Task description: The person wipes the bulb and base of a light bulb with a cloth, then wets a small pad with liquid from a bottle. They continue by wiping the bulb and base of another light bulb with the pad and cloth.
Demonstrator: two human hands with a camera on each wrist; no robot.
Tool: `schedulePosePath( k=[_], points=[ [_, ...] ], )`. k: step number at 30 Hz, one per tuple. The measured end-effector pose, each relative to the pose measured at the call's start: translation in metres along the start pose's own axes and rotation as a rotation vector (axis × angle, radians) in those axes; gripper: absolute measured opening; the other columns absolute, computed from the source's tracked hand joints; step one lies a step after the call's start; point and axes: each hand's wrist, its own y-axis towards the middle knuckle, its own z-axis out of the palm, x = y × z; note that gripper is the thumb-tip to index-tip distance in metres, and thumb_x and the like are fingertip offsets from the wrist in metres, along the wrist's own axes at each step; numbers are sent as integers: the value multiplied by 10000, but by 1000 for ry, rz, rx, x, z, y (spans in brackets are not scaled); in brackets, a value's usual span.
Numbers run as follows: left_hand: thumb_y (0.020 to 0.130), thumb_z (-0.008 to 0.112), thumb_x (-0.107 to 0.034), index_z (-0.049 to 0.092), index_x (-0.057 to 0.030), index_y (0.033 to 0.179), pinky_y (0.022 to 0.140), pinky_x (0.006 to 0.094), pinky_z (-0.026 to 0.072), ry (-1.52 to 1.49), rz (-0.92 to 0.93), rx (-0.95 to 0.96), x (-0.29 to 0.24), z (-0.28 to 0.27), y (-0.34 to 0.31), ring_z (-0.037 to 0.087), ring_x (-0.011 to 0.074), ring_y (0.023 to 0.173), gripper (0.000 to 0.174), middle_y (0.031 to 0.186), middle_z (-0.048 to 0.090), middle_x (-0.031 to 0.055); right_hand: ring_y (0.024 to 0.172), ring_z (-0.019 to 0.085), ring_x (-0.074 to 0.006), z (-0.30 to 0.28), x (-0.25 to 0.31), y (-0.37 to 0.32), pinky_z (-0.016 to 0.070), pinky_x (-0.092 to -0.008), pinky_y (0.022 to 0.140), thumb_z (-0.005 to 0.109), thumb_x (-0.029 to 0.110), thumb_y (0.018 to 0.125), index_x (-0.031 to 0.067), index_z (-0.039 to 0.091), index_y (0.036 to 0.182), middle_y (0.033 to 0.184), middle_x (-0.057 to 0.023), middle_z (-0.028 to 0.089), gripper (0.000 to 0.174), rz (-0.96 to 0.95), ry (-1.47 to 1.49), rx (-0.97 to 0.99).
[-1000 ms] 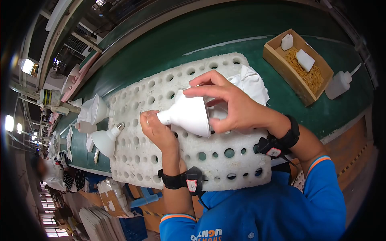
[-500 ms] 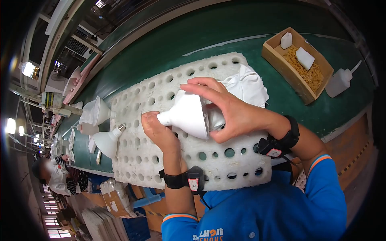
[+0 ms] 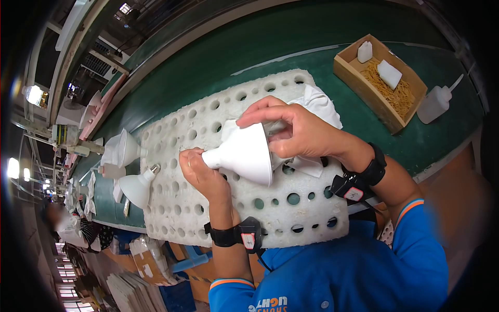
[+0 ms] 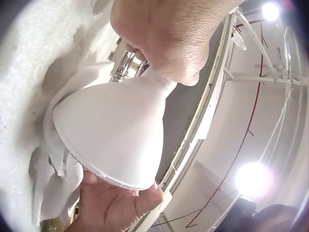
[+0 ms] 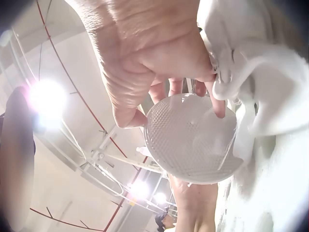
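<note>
A white cone-shaped lamp [image 3: 243,154] is held sideways above the white foam board [image 3: 182,213]. My left hand [image 3: 204,174] pinches its narrow neck, as the left wrist view [image 4: 161,38] also shows. At the wide end, my right hand [image 3: 309,130] has its fingers around the rim. In the right wrist view, the lamp's textured round face [image 5: 188,140] lies beneath the right hand [image 5: 149,63], with the thumb at one edge and a finger over the face. A white cloth [image 3: 325,106] lies behind the right hand and partly under it.
Two other white lamps [image 3: 136,190] stand left of the board. At the right are a wooden box [image 3: 358,83] of yellow-brown strips and a white squeeze bottle [image 3: 434,105]. Another person [image 3: 70,229] is at the far left.
My right hand's thumb and fingers have drawn closer together at the lamp's rim, and the cloth's near end now shows below that hand. The left hand keeps its hold on the neck.
</note>
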Motion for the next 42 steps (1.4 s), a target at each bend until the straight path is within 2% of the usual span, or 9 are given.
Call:
schedulePosePath(
  k=[4, 10, 13, 17, 24, 27, 33, 36, 42],
  points=[
    [931, 364, -244, 428, -41, 829, 614, 244, 378, 93, 58, 3, -4, 2, -2, 421, 100, 649, 236, 748, 446, 31, 1186, 441, -193, -4, -8, 2, 427, -300, 971, 527, 31, 670, 69, 615, 1167, 1217, -83, 457, 506, -19, 35, -2],
    [951, 337, -305, 449, -28, 856, 687, 277, 390, 239, 276, -132, 9, 5, -1, 440, 134, 729, 314, 827, 449, 62, 1247, 389, -244, 12, -1, -3, 359, -351, 1031, 581, 21, 644, 107, 435, 1349, 1347, -121, 346, 726, 41, 259, -21],
    [950, 338, -308, 466, -14, 872, 710, 289, 388, 241, 159, -178, 5, 6, 0, 439, 144, 746, 329, 848, 450, 71, 1268, 356, -267, 17, 2, -9, 367, -364, 1025, 624, 43, 621, 129, 334, 1405, 1395, -132, 267, 841, -126, -369, 6],
    [949, 352, -274, 471, -5, 856, 703, 288, 380, 251, 84, -99, 9, -5, 4, 429, 138, 731, 309, 816, 453, 60, 1246, 372, -257, 25, 2, -9, 398, -352, 1004, 635, 44, 622, 128, 373, 1381, 1388, -125, 261, 806, -178, -564, -66],
    [940, 374, -215, 448, -12, 814, 657, 263, 359, 108, 7, -64, 3, -3, 4, 402, 106, 688, 250, 765, 451, 42, 1111, 493, -188, 15, 7, -1, 455, -285, 889, 568, -5, 708, 97, 674, 1073, 1197, -67, 489, 394, -4, -54, -136],
    [940, 377, -221, 444, -17, 808, 656, 261, 357, 97, 49, -61, 5, -2, 3, 402, 106, 689, 252, 758, 442, 35, 1096, 495, -171, 8, -3, 2, 458, -287, 881, 567, 6, 716, 81, 690, 1035, 1181, -69, 506, 350, -79, -120, -121],
    [949, 368, -273, 446, -25, 823, 658, 264, 358, 138, 86, -75, 7, -3, 2, 405, 111, 698, 289, 771, 440, 37, 1209, 433, -213, 15, 6, -4, 431, -335, 970, 588, 45, 689, 96, 535, 1263, 1303, -83, 407, 579, 48, 60, -76],
    [953, 352, -301, 444, -29, 832, 660, 270, 362, 115, 19, -108, 1, 1, -1, 407, 117, 695, 312, 775, 439, 39, 1258, 386, -221, 25, 4, -10, 421, -344, 996, 612, 65, 675, 103, 446, 1336, 1343, -84, 354, 683, -129, -360, -103],
    [953, 349, -324, 441, -33, 832, 678, 274, 370, 215, 166, -59, -2, 4, -3, 423, 137, 703, 329, 773, 438, 49, 1100, 522, -175, 5, -1, 0, 458, -299, 922, 522, -34, 728, 44, 589, 1180, 1200, -88, 505, 463, -11, 100, -128]
  ],
)
